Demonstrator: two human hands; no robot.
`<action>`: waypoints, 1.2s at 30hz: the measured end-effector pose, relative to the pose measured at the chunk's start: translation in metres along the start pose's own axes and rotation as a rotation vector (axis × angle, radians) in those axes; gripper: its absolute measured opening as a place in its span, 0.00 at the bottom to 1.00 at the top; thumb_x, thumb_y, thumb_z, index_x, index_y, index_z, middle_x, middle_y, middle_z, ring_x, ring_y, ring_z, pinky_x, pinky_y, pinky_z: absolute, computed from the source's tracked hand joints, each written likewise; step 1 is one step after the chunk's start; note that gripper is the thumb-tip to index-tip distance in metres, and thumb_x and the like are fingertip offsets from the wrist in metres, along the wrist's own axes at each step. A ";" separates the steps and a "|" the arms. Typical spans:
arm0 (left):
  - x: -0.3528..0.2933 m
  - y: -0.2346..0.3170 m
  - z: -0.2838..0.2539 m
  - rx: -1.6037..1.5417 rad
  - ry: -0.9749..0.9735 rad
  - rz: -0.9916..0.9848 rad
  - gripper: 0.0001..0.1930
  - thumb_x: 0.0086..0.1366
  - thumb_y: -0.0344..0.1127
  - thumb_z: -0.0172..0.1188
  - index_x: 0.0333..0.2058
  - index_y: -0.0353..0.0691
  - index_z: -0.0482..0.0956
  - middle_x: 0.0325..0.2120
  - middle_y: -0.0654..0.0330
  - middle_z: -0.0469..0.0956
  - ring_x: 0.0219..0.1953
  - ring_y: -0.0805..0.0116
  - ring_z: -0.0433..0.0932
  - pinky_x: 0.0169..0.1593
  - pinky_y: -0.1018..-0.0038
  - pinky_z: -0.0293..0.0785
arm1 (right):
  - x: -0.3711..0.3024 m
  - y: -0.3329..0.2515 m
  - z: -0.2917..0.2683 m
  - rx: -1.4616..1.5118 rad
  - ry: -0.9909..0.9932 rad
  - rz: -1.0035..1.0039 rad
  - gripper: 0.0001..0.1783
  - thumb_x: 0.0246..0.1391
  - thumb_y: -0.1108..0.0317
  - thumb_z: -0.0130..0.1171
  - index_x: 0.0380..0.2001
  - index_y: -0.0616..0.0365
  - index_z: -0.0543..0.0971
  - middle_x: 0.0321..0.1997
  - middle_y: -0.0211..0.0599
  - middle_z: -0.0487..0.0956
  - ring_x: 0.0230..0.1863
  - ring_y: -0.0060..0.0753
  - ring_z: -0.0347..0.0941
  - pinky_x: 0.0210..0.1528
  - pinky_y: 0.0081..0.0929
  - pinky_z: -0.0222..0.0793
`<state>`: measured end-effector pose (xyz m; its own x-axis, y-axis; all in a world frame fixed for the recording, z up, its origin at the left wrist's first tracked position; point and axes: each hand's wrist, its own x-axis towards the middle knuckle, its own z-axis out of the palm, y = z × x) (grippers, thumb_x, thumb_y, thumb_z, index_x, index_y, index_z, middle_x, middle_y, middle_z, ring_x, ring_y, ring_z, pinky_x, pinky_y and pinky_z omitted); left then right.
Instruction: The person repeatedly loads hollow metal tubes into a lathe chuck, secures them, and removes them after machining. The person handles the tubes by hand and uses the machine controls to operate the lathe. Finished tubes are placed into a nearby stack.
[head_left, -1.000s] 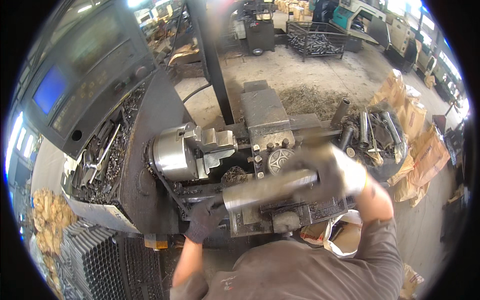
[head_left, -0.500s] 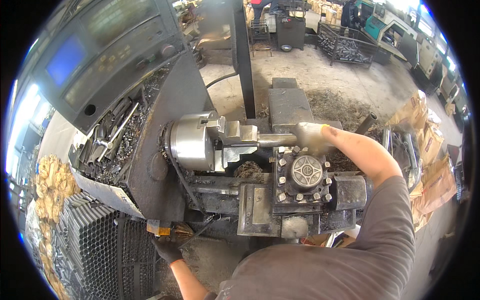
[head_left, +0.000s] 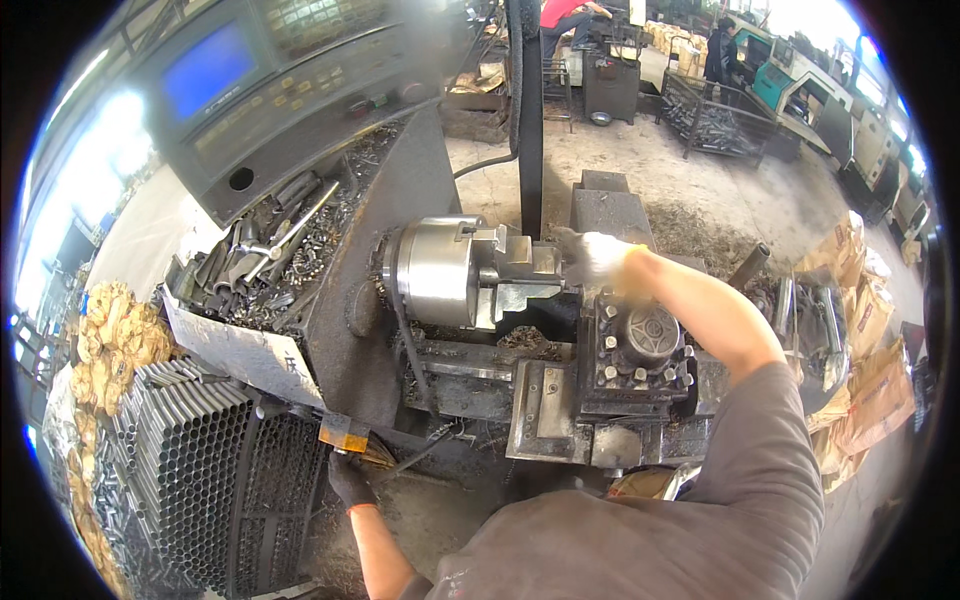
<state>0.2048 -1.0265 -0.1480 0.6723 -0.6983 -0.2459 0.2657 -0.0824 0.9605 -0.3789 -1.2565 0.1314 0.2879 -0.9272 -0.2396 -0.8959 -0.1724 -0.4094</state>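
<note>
My right hand (head_left: pixel 598 260), in a white glove with dark fingertips, is at the outer end of the stepped chuck jaws (head_left: pixel 530 262) of a lathe. Motion smears its fingers, and whether a bar is in them cannot be made out. To the left of the jaws sits the round steel chuck (head_left: pixel 437 272). Just below this hand is the square tool post (head_left: pixel 637 345) with bolts around its top. Low on the left, my left hand (head_left: pixel 350 482) in a dark glove is under an orange-yellow block (head_left: pixel 343 438) at the machine's corner; its fingers are mostly hidden.
A tray of chips (head_left: pixel 290 240) holds a T-handled wrench (head_left: pixel 270 252). The control panel (head_left: pixel 250 100) stands behind it. Stacked steel tubes (head_left: pixel 190 470) are at lower left, paper sacks (head_left: pixel 865 350) at right. A person in red (head_left: pixel 570 22) is far off.
The view has shifted, so the machine sits further right. My right hand has come closer to the jaws, and the bar that showed between them is no longer visible. My left hand stays by the block.
</note>
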 end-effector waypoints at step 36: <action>-0.238 -0.118 -0.089 1.100 -0.466 -0.071 0.28 0.74 0.60 0.53 0.60 0.46 0.83 0.58 0.45 0.83 0.59 0.41 0.81 0.61 0.52 0.76 | -0.195 -0.137 0.277 0.731 -0.386 -0.426 0.20 0.60 0.70 0.62 0.55 0.65 0.83 0.46 0.41 0.90 0.46 0.32 0.88 0.52 0.31 0.82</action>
<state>0.0744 -0.7872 -0.2145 0.3048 -0.8391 -0.4506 -0.5942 -0.5372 0.5986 -0.2182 -0.9595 -0.0098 0.7537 -0.6362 -0.1647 -0.2911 -0.0985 -0.9516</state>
